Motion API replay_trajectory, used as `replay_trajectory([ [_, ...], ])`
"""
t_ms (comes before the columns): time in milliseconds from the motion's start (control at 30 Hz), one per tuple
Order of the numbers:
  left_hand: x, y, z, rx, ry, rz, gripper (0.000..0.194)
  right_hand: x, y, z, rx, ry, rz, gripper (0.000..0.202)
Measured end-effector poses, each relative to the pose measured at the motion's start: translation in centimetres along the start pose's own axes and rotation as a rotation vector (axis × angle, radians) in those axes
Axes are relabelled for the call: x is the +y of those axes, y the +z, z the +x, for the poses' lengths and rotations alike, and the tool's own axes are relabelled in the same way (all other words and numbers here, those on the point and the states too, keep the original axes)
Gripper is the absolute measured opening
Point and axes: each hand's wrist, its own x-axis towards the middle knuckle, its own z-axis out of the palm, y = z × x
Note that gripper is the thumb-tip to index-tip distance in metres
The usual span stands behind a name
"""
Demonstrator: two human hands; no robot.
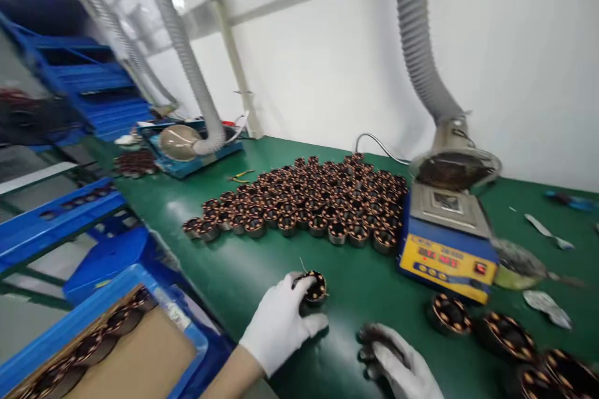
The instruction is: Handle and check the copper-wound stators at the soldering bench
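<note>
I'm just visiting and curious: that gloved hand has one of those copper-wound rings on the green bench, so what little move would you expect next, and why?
Probably lifting it clear. The left hand grips a single wound stator resting on the green bench, apart from the big cluster of stators, while the right hand waits close by.

We see the wound coils (309, 199) massed mid-bench, the solder pot (447, 237) to their right, and a crate (103, 343) off the bench's (243, 274) left edge.
</note>
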Motion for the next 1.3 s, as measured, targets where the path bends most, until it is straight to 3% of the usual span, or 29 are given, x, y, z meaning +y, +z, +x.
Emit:
replay_trajectory([
  [167,6.0,2.7,-2.0,0.192,0.296,0.038,0.010,-1.0,-0.5,-0.7,-0.006,-0.081,0.001,0.054],
  [267,7.7,4.1,-2.5,0.083,0.334,-0.139,0.022,-1.6,-1.4,-1.1,0.040,-0.110,-0.078,0.039],
  [400,8.2,5.2,-3.3,-0.063,0.295,-0.292,0.022,-2.4,-2.0,-1.2,-0.022,-0.071,-0.184,0.027],
  [500,8.2,4.6,-3.6,-0.083,0.339,-0.365,0.025,-3.1,-2.1,-1.2,-0.011,-0.084,-0.207,0.022],
  [700,8.5,1.5,-3.4,-0.063,0.510,-0.500,0.037,-4.8,-1.9,-3.1,-0.035,-0.194,-0.313,0.010],
  [767,8.8,0.9,-3.4,-0.146,0.461,-0.651,0.038,-5.1,-1.7,-4.0,-0.016,-0.292,-0.411,0.009],
  [867,9.6,1.1,-3.6,-0.357,0.214,-1.058,0.023,-5.5,-1.6,-4.6,-0.018,-0.410,-0.396,0.015],
  [933,10.1,1.6,-3.7,-0.497,0.062,-1.268,0.018,-6.1,-2.1,-4.2,-0.027,-0.415,-0.113,0.015],
  [1067,9.6,2.3,-2.9,-0.764,-0.255,-1.713,0.059,-7.4,-3.2,-3.1,0.071,-0.402,0.594,0.017],
  [1100,9.1,2.1,-2.3,-0.764,-0.278,-1.777,0.063,-7.4,-3.2,-3.0,0.088,-0.370,0.628,0.015],
  [1167,8.2,1.6,-0.9,-0.706,-0.159,-1.713,0.049,-6.5,-2.6,-2.7,0.027,-0.253,0.557,0.018],
  [1233,7.5,1.1,0.4,-0.665,0.002,-1.496,0.022,-4.8,-1.6,-2.5,-0.161,-0.081,0.495,0.035],
  [1300,7.3,1.2,1.0,-0.550,0.085,-1.213,0.018,-2.9,-0.7,-2.2,-0.314,0.062,0.522,0.039],
])
